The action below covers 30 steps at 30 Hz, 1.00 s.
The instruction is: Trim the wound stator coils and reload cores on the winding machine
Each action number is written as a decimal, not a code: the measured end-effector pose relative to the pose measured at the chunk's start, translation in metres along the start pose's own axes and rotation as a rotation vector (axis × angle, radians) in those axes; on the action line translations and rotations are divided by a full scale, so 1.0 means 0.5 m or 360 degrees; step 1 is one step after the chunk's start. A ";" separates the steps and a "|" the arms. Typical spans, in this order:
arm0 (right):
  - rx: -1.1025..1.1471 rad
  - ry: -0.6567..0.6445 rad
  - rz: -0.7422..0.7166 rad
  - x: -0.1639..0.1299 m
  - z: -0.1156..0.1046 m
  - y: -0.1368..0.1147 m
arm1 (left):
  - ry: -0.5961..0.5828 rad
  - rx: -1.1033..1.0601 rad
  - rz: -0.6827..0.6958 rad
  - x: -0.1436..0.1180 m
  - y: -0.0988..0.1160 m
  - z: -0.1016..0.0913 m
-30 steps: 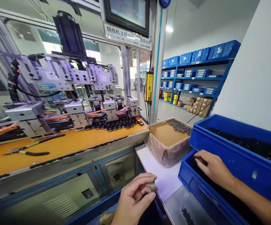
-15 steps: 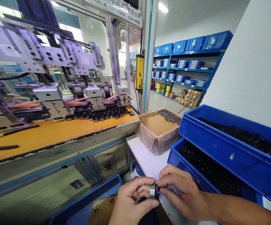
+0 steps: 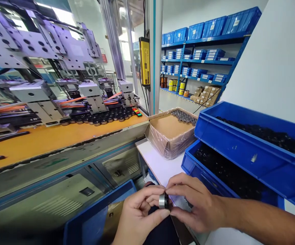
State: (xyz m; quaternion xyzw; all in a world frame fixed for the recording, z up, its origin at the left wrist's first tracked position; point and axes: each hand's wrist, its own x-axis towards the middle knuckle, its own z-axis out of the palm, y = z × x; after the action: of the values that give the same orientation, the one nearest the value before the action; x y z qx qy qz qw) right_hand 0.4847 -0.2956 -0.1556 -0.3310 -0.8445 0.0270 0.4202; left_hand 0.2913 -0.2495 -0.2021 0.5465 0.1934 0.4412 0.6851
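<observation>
A small silver metal ring (image 3: 161,201) with a black piece (image 3: 166,200) at its right side is between my two hands. The fingers and thumb of my left hand (image 3: 142,211) pinch the ring from the left. Around the black piece close the fingertips of my right hand (image 3: 195,200), partly hiding it. Both hands are in front of the white side table (image 3: 157,166). Beyond my right hand stand two stacked blue bins, the upper bin (image 3: 239,149) and the lower bin (image 3: 195,170), each holding many small black parts.
A plastic-lined cardboard box (image 3: 160,136) holds metal rings at its back. Left of it, an orange workbench (image 3: 68,139) carries a machine (image 3: 93,98) and a cluster of black-and-metal parts (image 3: 104,117). Another blue bin (image 3: 86,217) sits low at left. Shelves (image 3: 198,63) stand behind.
The view has shifted, so the workbench and machine appear further left. My right-hand fingers have closed further over the black piece against the ring.
</observation>
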 end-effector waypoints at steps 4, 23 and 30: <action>-0.0148 0.0064 -0.0111 0.003 0.004 0.005 | -0.0014 -0.0013 0.0015 -0.001 0.001 -0.001; -0.0316 0.0071 -0.0318 0.008 0.005 0.008 | -0.0128 -0.0209 -0.0086 -0.002 -0.011 -0.004; -0.0333 0.0071 -0.0331 0.006 0.007 0.008 | 0.0008 -0.0227 -0.0096 0.000 -0.007 0.010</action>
State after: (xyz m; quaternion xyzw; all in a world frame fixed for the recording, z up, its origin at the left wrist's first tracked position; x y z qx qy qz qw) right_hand 0.4829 -0.2901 -0.1571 -0.2841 -0.8629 -0.1121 0.4027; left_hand 0.2962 -0.2525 -0.2035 0.4890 0.1796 0.4344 0.7348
